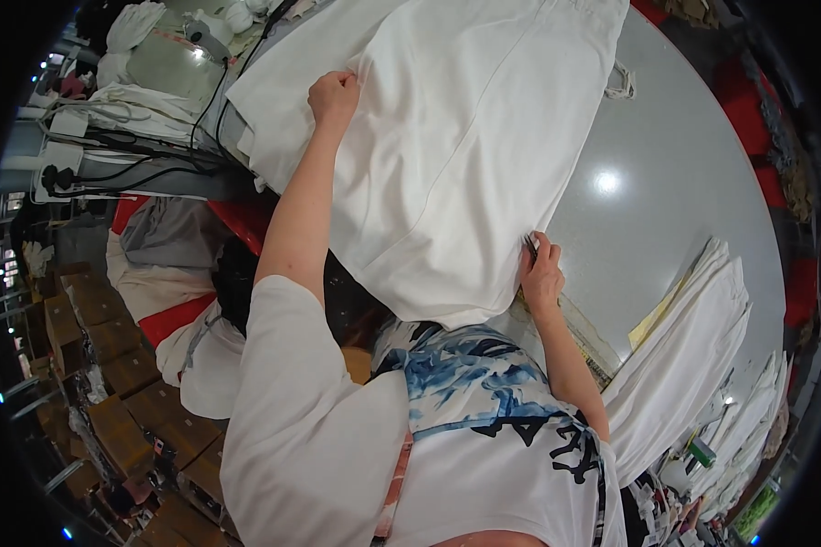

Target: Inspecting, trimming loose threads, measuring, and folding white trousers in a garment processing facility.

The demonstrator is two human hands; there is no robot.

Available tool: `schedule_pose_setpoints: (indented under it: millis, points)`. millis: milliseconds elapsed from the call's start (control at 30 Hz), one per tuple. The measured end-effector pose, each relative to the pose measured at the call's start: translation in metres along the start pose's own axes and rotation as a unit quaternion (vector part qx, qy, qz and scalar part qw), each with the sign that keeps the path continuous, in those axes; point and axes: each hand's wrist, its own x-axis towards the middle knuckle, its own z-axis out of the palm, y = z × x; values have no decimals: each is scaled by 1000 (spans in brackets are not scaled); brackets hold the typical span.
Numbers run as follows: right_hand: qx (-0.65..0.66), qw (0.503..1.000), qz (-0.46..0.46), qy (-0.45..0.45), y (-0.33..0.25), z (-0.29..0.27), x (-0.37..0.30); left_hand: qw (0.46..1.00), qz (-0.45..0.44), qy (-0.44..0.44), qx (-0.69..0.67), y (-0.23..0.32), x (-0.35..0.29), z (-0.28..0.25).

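A large white garment (429, 155) with a long seam lies spread over the table, and its near edge hangs over toward my waist. Toward its upper left, my left hand (335, 96) is closed in a pinch on the cloth. My right hand (543, 273) is at the garment's lower right edge. Its fingers are closed around a small dark pointed tool, which looks like thread snips (530, 244); most of it is hidden by the fingers.
The grey table (648, 173) has a curved far right edge. White folded garments (693, 337) hang over its right side, near a ruler-like strip (588, 342). Black cables (146, 164) run along the left. Cardboard boxes (123, 365) are stacked at lower left, beside a heap of cloth (182, 264).
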Motion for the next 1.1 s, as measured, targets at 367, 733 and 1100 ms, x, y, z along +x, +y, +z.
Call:
schedule_pose_setpoints:
  millis: [367, 733, 1100]
  points:
    - [6, 999, 27, -23, -5, -3, 1, 772, -78, -93, -624, -13, -42, -51]
    - [0, 999, 25, -29, -2, 0, -2, 800, -106, -558, -194, -92, -153, -130]
    - [-26, 999, 25, 20, -4, 6, -2, 961, 272, -12, -43, -51, -97, -90]
